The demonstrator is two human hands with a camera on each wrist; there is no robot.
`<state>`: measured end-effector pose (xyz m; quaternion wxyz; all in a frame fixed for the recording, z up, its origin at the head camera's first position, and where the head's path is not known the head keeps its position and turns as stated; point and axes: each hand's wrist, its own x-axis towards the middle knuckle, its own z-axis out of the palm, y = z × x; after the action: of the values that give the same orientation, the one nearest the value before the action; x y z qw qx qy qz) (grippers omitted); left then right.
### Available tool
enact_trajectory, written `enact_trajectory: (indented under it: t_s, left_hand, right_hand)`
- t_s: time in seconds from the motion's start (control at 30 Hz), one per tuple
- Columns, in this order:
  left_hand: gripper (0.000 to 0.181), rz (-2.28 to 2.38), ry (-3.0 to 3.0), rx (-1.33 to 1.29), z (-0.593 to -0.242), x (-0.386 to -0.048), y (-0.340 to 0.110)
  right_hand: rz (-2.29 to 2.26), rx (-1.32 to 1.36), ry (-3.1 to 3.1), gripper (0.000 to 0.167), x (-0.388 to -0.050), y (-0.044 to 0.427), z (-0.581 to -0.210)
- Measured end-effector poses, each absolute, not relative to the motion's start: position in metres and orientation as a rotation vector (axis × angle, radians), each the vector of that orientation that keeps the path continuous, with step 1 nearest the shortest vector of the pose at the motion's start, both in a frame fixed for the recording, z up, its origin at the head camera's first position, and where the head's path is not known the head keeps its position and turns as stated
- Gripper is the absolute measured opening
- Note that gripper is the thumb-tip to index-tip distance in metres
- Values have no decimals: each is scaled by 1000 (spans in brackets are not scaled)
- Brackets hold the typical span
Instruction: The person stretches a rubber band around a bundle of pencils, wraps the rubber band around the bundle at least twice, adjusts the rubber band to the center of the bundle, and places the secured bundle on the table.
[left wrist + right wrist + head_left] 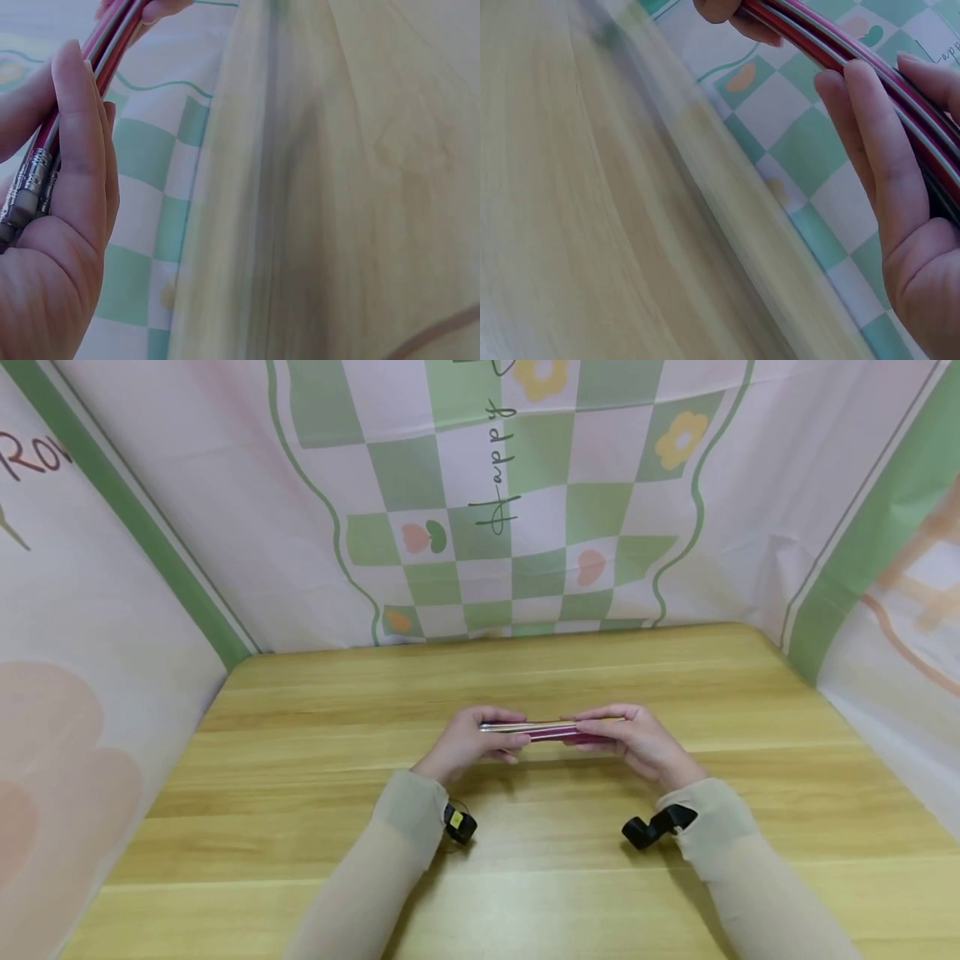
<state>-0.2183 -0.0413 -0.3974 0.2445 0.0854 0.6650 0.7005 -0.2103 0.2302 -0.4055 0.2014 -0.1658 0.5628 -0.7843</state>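
Both hands hold a bundle of pencils [551, 731] level above the table. The pencils are striped in red, dark and silvery tones. At the bundle's left end, the left hand [480, 739] grips it between thumb and fingers. Metal ferrules and grey erasers [28, 201] show by the palm in the left wrist view. Around the other end curl the fingers of the right hand [633, 739]. In the right wrist view the pencils [832, 41] run between its thumb and fingers; their far ends there are out of frame. How many pencils there are cannot be told.
A wood-grain table [525, 877] lies beneath the hands. Behind it hangs a green-and-white checked cloth [480, 581], with more printed cloth at both sides. Each wrist carries a small black camera, the left one [460, 823] and the right one [656, 827].
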Motion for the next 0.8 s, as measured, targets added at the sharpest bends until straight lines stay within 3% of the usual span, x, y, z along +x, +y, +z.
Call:
enact_trajectory:
  t_s: [0.37, 0.8]
  left_hand:
    - [38, 1862, 1871, 265, -394, -215, -45]
    - [37, 1849, 1906, 272, -394, -210, -45]
  right_hand:
    - [-2206, -429, 1411, 38, -207, 228, -408]
    - [-2147, -269, 1553, 35, -205, 227, -410]
